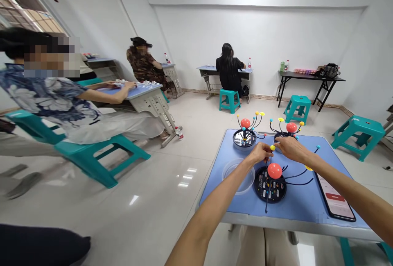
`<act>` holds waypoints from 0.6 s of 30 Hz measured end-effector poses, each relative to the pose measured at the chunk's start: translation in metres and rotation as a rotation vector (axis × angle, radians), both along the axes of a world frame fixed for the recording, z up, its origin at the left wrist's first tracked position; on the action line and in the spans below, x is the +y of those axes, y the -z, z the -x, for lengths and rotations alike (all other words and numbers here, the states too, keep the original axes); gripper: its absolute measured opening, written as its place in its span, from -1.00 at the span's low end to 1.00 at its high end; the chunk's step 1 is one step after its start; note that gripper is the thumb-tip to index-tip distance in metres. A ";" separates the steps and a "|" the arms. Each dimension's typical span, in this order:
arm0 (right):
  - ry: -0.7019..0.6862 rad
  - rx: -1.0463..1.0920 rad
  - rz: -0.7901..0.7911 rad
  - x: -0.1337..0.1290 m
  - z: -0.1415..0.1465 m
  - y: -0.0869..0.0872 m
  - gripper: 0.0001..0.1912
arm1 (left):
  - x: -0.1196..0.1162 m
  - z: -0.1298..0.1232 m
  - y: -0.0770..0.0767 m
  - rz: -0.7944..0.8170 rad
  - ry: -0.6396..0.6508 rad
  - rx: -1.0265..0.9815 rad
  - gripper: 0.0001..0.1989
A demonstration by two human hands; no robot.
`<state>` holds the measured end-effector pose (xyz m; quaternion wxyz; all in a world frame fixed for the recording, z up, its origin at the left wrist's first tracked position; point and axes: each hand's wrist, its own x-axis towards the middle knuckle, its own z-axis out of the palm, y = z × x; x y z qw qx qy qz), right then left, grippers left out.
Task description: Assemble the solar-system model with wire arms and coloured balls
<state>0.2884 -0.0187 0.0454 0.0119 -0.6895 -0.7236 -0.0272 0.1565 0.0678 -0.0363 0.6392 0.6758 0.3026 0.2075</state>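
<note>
In front of me stands a solar system model with a round black base [270, 192], a red ball [274, 171] at its centre and thin black arms around it. A yellow ball [272, 148] sits at the top of one raised arm. My left hand [260, 152] pinches that arm just under the ball. From the right, my right hand [288, 148] has its fingers closed at the yellow ball; their exact grip is partly hidden. Other arms reach right, some with bare tips, one with a blue ball [318, 146], and a yellow piece [308, 168] shows beside my right forearm.
Two similar models [245, 138] [291, 128] stand at the table's far edge. A clear plastic bowl [227, 171] lies left of the base. A phone [336, 200] lies right. Beyond are teal stools [297, 106], a black table [310, 76] and several seated people at desks.
</note>
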 end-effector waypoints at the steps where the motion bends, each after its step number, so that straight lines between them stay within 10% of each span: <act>1: 0.001 0.013 -0.007 -0.003 -0.001 -0.004 -0.78 | -0.001 0.001 -0.002 -0.007 -0.011 0.010 -0.91; 6: -0.055 0.116 -0.106 -0.019 0.000 -0.031 -0.77 | -0.004 0.027 -0.019 -0.071 -0.115 0.043 -0.86; 11: -0.246 0.337 -0.173 -0.035 0.044 -0.057 -0.75 | -0.031 0.107 -0.041 -0.253 -0.335 0.046 -0.84; 18: -0.410 0.157 0.238 -0.014 0.140 -0.009 -0.80 | -0.088 0.194 -0.002 -0.753 -0.689 0.201 -0.74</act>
